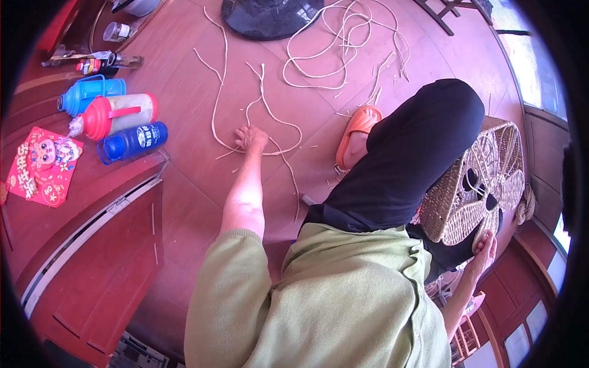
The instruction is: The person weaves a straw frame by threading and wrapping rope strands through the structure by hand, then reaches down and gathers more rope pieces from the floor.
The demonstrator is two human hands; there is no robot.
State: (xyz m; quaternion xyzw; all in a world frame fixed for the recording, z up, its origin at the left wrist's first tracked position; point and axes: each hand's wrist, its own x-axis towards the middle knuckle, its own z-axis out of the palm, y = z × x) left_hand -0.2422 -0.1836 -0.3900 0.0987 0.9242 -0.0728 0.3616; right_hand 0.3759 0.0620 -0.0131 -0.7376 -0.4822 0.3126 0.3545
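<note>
My left hand point(250, 138) reaches down to the floor, fingers curled on a pale twisted cord point(281, 152). Lengths of this cord loop around the hand and run up the floor in loose strands. On my right side, a woven basket point(472, 184) with petal-shaped panels and a dark centre rests tilted against my leg. My right hand point(485, 248) is closed at its lower edge, the fingertips partly hidden.
More cord point(319, 76) lies coiled ahead, near a black round base point(272, 17) and scattered cord scraps point(377, 95). At left stand a blue flask point(101, 93), a pink flask point(119, 115) and a blue bottle point(135, 142). An orange slipper point(351, 132) is on my foot.
</note>
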